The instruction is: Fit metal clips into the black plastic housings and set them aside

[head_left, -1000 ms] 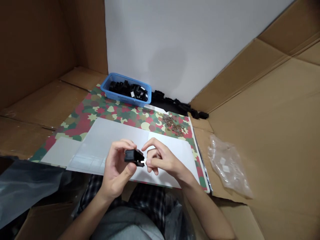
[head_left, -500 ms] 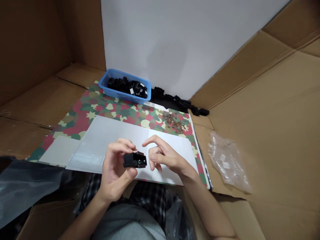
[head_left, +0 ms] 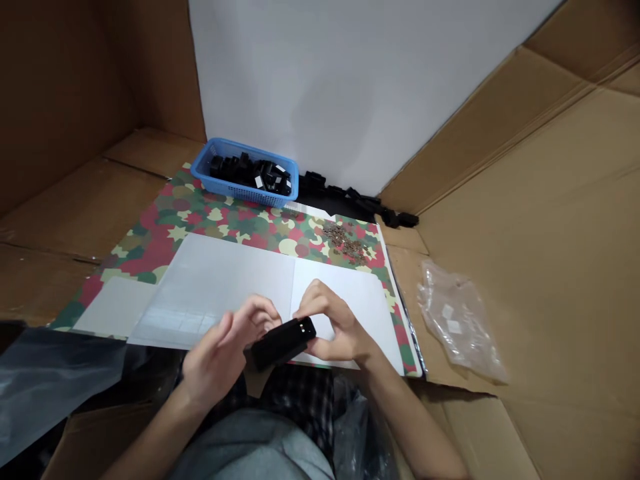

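Over the near edge of the white sheet [head_left: 225,280], a black plastic part [head_left: 280,341] is gripped at its near-left end by the left hand [head_left: 220,357] and pinched at its far-right end by the right hand [head_left: 336,328], its long axis slanting between them.

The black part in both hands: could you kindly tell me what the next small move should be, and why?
Probably press with the right hand against the right end of the black part, while the left hand steadies it: both hands grip it, and small white marks show on that end.
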### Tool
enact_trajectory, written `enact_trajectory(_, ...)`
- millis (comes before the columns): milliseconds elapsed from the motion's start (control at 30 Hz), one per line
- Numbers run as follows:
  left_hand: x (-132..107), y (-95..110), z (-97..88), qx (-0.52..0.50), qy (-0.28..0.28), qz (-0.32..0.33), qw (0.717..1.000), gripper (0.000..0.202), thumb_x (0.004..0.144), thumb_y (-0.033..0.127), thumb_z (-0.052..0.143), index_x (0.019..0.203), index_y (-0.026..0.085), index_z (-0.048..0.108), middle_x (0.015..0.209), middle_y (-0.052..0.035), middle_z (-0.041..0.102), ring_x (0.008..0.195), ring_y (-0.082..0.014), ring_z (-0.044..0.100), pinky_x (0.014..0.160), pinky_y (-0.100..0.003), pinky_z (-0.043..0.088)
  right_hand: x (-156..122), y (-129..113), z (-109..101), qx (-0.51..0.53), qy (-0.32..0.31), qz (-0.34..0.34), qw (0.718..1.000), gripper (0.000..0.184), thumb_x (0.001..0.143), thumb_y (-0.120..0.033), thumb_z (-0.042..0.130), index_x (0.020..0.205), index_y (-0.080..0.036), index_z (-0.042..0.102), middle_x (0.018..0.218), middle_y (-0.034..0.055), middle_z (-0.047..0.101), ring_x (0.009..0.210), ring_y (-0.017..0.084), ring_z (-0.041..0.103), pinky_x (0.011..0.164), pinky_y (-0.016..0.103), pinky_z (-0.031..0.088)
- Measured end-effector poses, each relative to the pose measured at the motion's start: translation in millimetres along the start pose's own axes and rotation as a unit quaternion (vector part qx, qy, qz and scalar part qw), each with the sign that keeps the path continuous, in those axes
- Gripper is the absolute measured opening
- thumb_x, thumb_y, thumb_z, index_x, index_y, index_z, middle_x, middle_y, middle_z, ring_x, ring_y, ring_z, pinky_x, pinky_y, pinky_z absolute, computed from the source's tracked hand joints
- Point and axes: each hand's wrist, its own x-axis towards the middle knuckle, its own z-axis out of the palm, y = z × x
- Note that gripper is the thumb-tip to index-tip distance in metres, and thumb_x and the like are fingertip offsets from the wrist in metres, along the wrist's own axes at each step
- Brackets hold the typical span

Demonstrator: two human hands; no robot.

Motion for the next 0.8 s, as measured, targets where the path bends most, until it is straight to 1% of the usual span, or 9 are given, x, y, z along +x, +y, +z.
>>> enact_trajectory(100, 3.4, 3.4, -2.4, -0.04, -0.018, -0.194, 0.98, 0.056, 0.08, 0.064, 0.047, 0.081, 0.012, 0.068, 0.071, -0.0067, 0.06, 0.067, -0.0176, 0.051, 0.064, -0.028, 0.038, 6.4, 0.0, -7.9, -0.053, -0.048, -0.027, 0.997, 0.012, 0.082, -0.023, 0.059, 0.093, -0.024, 0.054, 0.075, -0.0012, 0.056, 0.069, 0.015, 0.051, 0.065, 0.031, 0.04)
enact_trajectory(167, 5.2, 2.8, -4.1, -0.031, -0.003, -0.233, 0.972, 0.048, 0.075, 0.058, 0.058, 0.078, 0.012, 0.069, 0.067, -0.005, 0.06, 0.061, -0.0148, 0.048, 0.061, -0.026, 0.036, 9.2, -0.3, -11.5, -0.073, -0.069, -0.036, 0.994, 0.009, 0.084, -0.024, 0.059, 0.092, -0.023, 0.054, 0.074, -0.0011, 0.055, 0.069, 0.015, 0.051, 0.065, 0.031, 0.04)
enact_trajectory(267, 7.4, 4.5, -6.5, 0.036, 0.018, -0.195, 0.98, 0.038, 0.074, 0.052, 0.061, 0.078, 0.015, 0.067, 0.07, -0.0031, 0.06, 0.064, -0.015, 0.05, 0.061, -0.026, 0.037, 10.2, -0.2, -16.2, -0.094, -0.086, -0.035, 0.991, 0.006, 0.084, -0.023, 0.057, 0.089, -0.022, 0.054, 0.074, -0.0007, 0.056, 0.069, 0.015, 0.05, 0.065, 0.031, 0.04)
enact_trajectory(333, 9.9, 11.8, -6.1, 0.149, 0.019, -0.137, 0.979, 0.038, 0.079, 0.053, 0.054, 0.082, 0.017, 0.066, 0.078, -0.003, 0.061, 0.073, -0.0174, 0.052, 0.066, -0.027, 0.038, 9.5, -0.5, -19.3, -0.118, -0.094, -0.029, 0.988, 0.005, 0.084, -0.024, 0.056, 0.087, -0.021, 0.054, 0.073, -0.0005, 0.057, 0.068, 0.015, 0.049, 0.065, 0.031, 0.038)
enact_trajectory(367, 11.7, 17.3, -4.7, 0.223, 0.014, -0.111, 0.968, 0.037, 0.081, 0.052, 0.051, 0.084, 0.018, 0.065, 0.08, -0.0028, 0.061, 0.076, -0.018, 0.053, 0.067, -0.026, 0.038, 9.0, -1.1, -20.6, -0.136, -0.102, -0.028, 0.985, 0.005, 0.084, -0.025, 0.056, 0.086, -0.021, 0.054, 0.073, -0.0003, 0.057, 0.067, 0.015, 0.048, 0.065, 0.031, 0.037)
enact_trajectory(500, 23.5, 39.0, 10.0, 0.486, -0.033, -0.098, 0.868, 0.024, 0.08, 0.039, 0.049, 0.075, 0.018, 0.06, 0.072, -0.0003, 0.058, 0.072, -0.0166, 0.05, 0.065, -0.026, 0.035, 7.8, -8.0, -22.1, -0.224, -0.144, -0.019, 0.964, 0.005, 0.082, -0.024, 0.055, 0.081, -0.019, 0.056, 0.071, 0.0009, 0.057, 0.069, 0.017, 0.045, 0.063, 0.031, 0.032)
enact_trajectory(600, 32.2, 42.1, 20.4, 0.57, -0.048, -0.099, 0.814, 0.022, 0.076, 0.035, 0.047, 0.062, 0.018, 0.052, 0.061, 0.0017, 0.05, 0.063, -0.0141, 0.045, 0.06, -0.026, 0.033, 7.5, -14.3, -19.5, -0.262, -0.139, -0.019, 0.955, 0.004, 0.08, -0.022, 0.054, 0.079, -0.018, 0.056, 0.07, 0.0009, 0.057, 0.069, 0.017, 0.043, 0.062, 0.031, 0.03)
enact_trajectory(667, 34.8, 38.3, 22.6, 0.577, -0.043, -0.084, 0.811, 0.022, 0.075, 0.034, 0.047, 0.061, 0.018, 0.051, 0.06, 0.0018, 0.049, 0.062, -0.0134, 0.045, 0.06, -0.025, 0.033, 7.0, -16.5, -17.7, -0.271, -0.125, -0.026, 0.954, 0.004, 0.08, -0.02, 0.054, 0.079, -0.018, 0.057, 0.069, 0.0008, 0.056, 0.068, 0.017, 0.043, 0.062, 0.031, 0.029)
enact_trajectory(800, 32.6, 30.9, 20.1, 0.551, -0.04, -0.07, 0.83, 0.022, 0.074, 0.035, 0.047, 0.063, 0.017, 0.053, 0.061, 0.0007, 0.051, 0.063, -0.014, 0.047, 0.062, -0.026, 0.035, 4.7, -16.0, -15.8, -0.266, -0.112, -0.029, 0.957, 0.005, 0.08, -0.02, 0.053, 0.078, -0.017, 0.057, 0.068, 0.0008, 0.056, 0.068, 0.017, 0.043, 0.061, 0.031, 0.029)
